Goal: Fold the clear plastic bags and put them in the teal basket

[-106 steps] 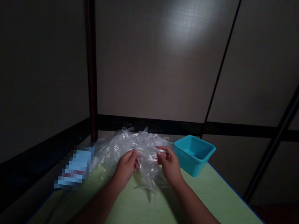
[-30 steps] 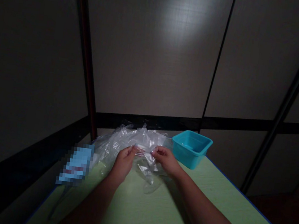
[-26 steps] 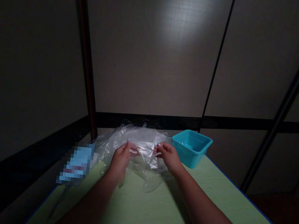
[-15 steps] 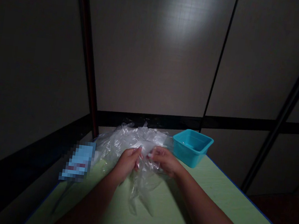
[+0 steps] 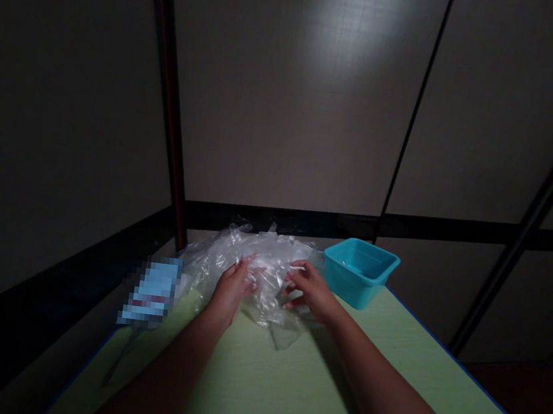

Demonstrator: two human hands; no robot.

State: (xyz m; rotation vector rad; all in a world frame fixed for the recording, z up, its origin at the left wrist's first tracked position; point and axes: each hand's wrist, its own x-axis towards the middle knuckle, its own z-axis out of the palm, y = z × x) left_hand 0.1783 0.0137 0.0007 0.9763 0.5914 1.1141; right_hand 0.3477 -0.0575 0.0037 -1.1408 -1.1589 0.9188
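A heap of crumpled clear plastic bags (image 5: 220,254) lies at the back of the green table (image 5: 263,393). My left hand (image 5: 230,290) is at the front left of the heap, fingers apart and partly behind or against the plastic. On the other side, my right hand (image 5: 310,290) has its fingers spread and slightly curled beside the plastic. Clear film shows between the two hands, its lower edge hanging or lying near the table. Whether the fingertips touch it is hard to tell.
A turquoise square basin (image 5: 359,274) stands at the back right of the table. At the left edge is a blurred-out light blue item (image 5: 152,291). Dark-framed panels (image 5: 290,135) rise right behind the table.
Both hands have opened. The long strip of plastic that hung down between them toward the front is now up in the heap. The view has shifted slightly.
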